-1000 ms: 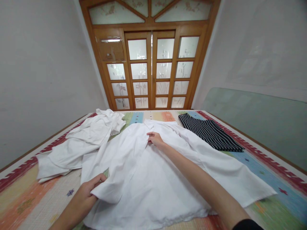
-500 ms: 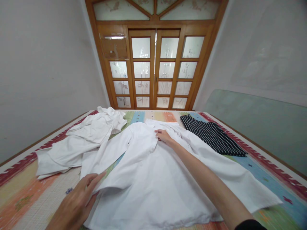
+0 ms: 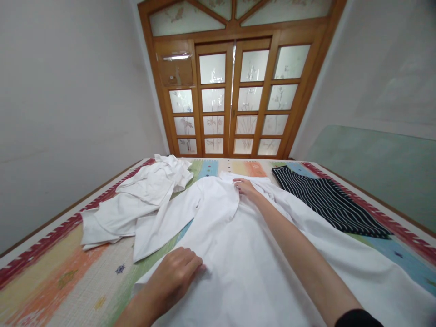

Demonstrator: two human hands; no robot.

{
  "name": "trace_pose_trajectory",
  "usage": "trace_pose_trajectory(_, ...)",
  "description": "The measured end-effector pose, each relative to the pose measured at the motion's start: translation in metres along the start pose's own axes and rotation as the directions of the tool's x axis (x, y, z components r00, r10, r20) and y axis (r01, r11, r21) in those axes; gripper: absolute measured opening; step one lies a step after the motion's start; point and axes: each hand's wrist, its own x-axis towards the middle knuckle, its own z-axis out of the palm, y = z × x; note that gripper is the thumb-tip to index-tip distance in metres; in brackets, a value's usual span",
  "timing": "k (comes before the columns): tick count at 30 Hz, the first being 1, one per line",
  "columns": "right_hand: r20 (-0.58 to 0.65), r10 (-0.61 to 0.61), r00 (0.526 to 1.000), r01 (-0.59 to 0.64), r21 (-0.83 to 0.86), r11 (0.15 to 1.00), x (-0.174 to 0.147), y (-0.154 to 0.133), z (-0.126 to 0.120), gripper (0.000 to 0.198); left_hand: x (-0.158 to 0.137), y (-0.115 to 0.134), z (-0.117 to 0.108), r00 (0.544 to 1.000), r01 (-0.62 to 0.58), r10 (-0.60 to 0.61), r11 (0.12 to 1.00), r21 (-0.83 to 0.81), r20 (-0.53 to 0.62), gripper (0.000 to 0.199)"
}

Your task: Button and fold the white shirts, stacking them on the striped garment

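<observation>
A white long-sleeved shirt (image 3: 235, 254) lies spread with its front up and its collar at the far end. Near the collar, my right hand (image 3: 244, 186) pinches the edge of the shirt's front opening. Lower down, my left hand (image 3: 177, 272) is closed over the shirt's left side, its fingertips at the cloth by the front. Part of the fabric there is hidden under that hand. One sleeve stretches left toward a heap of white clothing; the other side of the shirt runs out to the lower right.
White crumpled clothes (image 3: 146, 195) lie at the left, touching the shirt's sleeve. Black-and-white striped folded cloth (image 3: 327, 200) lies at the right. All rest on a colourful striped cover (image 3: 98, 272). Walls flank both sides, and wooden glazed doors (image 3: 231, 100) stand beyond.
My left hand has moved from the shirt's left side edge inward to the right, onto its front. My right hand stays near the collar. The view has shifted slightly left.
</observation>
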Motion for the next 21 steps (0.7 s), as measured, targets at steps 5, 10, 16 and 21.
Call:
trace_pose_trajectory(5,0.056,-0.021,0.998,0.029,-0.162,0.986,0.007,-0.004,-0.003,0.032,0.012,0.018,-0.017,0.964,0.256,-0.262,0.871,-0.419,0.043,0.022)
trace_pose_trajectory(10,0.114,-0.021,0.993,0.057,-0.315,0.947,0.015,-0.007,0.0,0.027,0.005,0.03,0.023,0.965,0.252,-0.168,0.81,-0.529,0.201,0.022)
trace_pose_trajectory(16,0.179,0.007,0.984,0.076,-0.454,0.888,0.027,-0.012,-0.003,0.036,-0.004,0.037,0.067,0.884,0.405,-0.202,0.781,-0.475,0.421,0.019)
trace_pose_trajectory(21,0.18,-0.057,0.982,0.143,-0.512,0.847,0.044,-0.023,-0.004,0.039,0.016,0.04,0.045,0.825,0.498,-0.213,0.712,-0.496,0.524,0.013)
